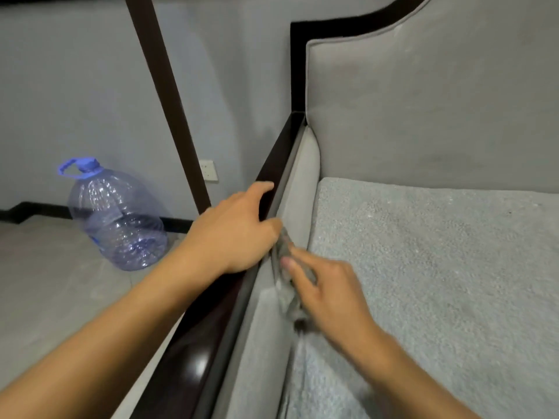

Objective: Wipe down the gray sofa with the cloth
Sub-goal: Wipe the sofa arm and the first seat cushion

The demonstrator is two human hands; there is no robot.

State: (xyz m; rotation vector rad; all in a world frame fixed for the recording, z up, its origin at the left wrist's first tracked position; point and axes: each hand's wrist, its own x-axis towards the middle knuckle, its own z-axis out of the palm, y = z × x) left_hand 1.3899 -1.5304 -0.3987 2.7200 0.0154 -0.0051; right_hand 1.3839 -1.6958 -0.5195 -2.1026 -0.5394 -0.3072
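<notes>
Left hand (239, 228) grips the rail (278, 164), right hand (328, 287) pinches the bunched cloth (284, 261) against the sofa (423, 101), where it could slip into the seat gap (314, 213).

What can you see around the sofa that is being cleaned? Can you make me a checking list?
Surface: gray sofa with a plain padded back and arm; textured seat cushion.
Job's things: cloth, bunched against the padded inner arm, beside the seat cushion.
Clutter: clear plastic bottle with a blue cap, standing on the floor, apart from the sofa.
Grips: left hand holds the dark wooden rail on the sofa's arm; right hand grips the cloth and presses it to the padding.
Cables: nothing seen.
Surroundings: gray wall, wall socket, dark post, dark skirting.
</notes>
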